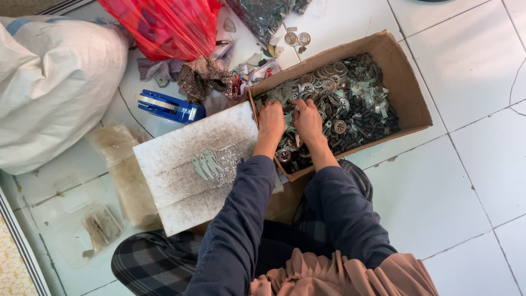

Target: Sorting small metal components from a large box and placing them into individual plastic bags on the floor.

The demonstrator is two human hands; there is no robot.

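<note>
Both forearms, clad in dark blue sleeves, are extended forward and downward from the seated person into a cardboard box (402, 82) that rests on the white tiled floor (466, 181). The left hand (271, 121) is placed palm-down at the box's near-left corner, its fingers curled into the heap of metal parts (350, 101); whether anything is pinched between them cannot be told, since the fingertips are buried. The right hand (308, 121) is set just beside it, the two hands nearly touching, with its fingers likewise bent down among the parts and its grasp equally hidden. The heap is made up of grey stamped plates, round washers and dark pieces, and the whole floor of the box is covered by it.

A white board (181, 186), dusted with dark specks, is laid just left of the box, over the person's lap. Several flat grey metal pieces (205, 164) are ranged side by side on it, apart from both hands. A blue tape dispenser (170, 106) is seen beyond the board, a red plastic bag (164, 24) farther back, and a large white sack (55, 82) at the far left.
</note>
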